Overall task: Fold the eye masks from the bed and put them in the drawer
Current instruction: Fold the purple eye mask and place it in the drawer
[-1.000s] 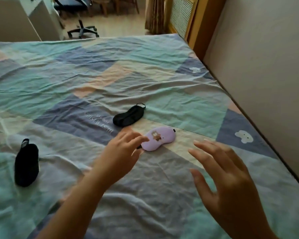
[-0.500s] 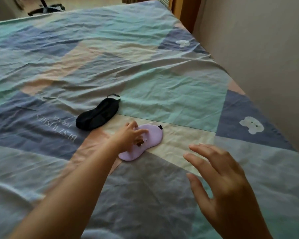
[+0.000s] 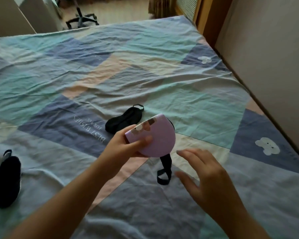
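Note:
My left hand holds a lilac eye mask with a small bear print, lifted above the bed and bent over on itself. Its black elastic strap hangs down from it to the sheet. To the right of the strap, a little lower than the mask, my right hand hovers with fingers spread and nothing in it. A black eye mask lies flat on the bed just behind the lilac one. Another black eye mask lies at the left edge of view. No drawer is in view.
The bed carries a wrinkled patchwork sheet in blue, teal, cream and pink. A wall runs along its right side. Beyond the far edge are an office chair base, pale furniture and a curtain.
My left hand has taken hold of the lilac mask and lifted it off the sheet, bending it over; its strap now dangles. My right hand has stayed open to the right of it.

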